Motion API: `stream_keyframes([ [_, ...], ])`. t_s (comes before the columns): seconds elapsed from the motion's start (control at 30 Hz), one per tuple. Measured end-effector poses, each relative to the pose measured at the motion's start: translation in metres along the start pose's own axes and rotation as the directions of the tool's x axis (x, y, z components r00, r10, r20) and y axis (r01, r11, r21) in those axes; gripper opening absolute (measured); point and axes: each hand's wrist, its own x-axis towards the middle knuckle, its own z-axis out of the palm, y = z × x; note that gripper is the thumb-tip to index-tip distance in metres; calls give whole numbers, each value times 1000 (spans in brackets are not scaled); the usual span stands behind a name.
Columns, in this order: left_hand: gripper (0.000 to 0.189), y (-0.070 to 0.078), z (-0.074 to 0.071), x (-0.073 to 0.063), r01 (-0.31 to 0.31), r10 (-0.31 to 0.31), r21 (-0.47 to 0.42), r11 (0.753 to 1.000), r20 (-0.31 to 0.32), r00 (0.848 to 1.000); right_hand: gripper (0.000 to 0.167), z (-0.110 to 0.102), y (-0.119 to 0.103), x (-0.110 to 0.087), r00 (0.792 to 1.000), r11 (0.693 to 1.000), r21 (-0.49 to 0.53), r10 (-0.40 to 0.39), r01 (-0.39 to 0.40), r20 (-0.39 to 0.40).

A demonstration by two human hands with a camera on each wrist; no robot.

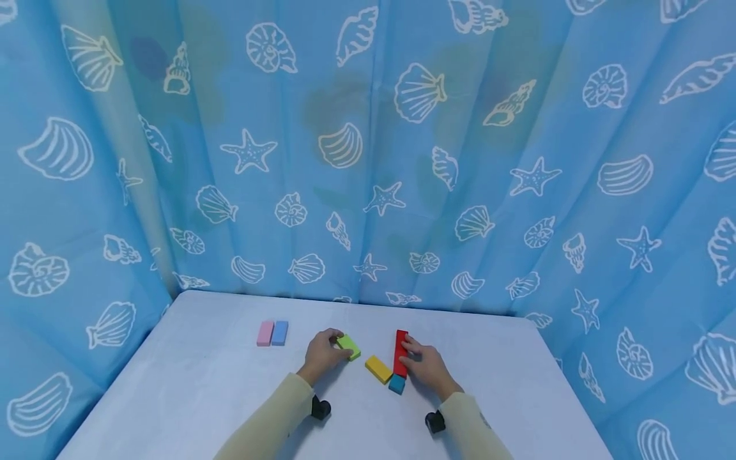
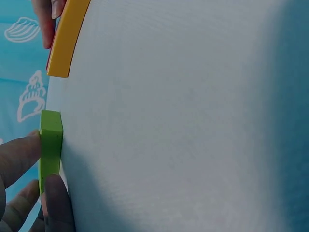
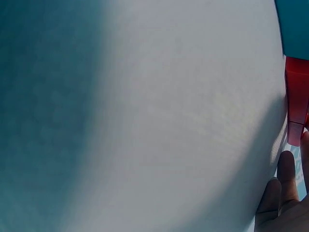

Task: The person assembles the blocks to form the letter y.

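In the head view my left hand (image 1: pixel 324 354) pinches a lime-green block (image 1: pixel 349 345) between thumb and fingers. The left wrist view shows that green block (image 2: pixel 50 142) with fingertips on both sides of it. My right hand (image 1: pixel 428 366) holds at the red piece (image 1: pixel 400 351) from its right side, thumb and a finger spread along it. A seam crosses the red piece (image 3: pixel 297 96) in the right wrist view, where part of the hand is cut off. A teal block (image 1: pixel 397 384) touches the red piece's near end. Between the hands lies a yellow block (image 1: pixel 379 369), slanted, close to the red and teal.
A pink block (image 1: pixel 265 333) and a blue block (image 1: pixel 280 333) lie side by side at the back left of the white table (image 1: pixel 218 383). Behind the table hangs a blue shell-print curtain (image 1: pixel 368 160).
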Motion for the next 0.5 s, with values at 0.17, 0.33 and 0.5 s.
stream_keyframes([
  [0.17, 45, 0, -1, -1, -7, 7, -13, 1000, 7, 1000, 54, -1, 0, -1, 1000, 1000, -2, -6, 6, 9],
  [0.33, 45, 3, -5, -1, -1, 2, -21, 1000, 22, 1000, 55, -3, -3, -1, 1000, 1000, -4, -9, 9, 16],
  [0.5, 45, 6, -7, -2, 4, -4, 1, 1000, 53, 999, 54, -2, -3, -1, 1000, 1000, -2, -1, 1, 19],
])
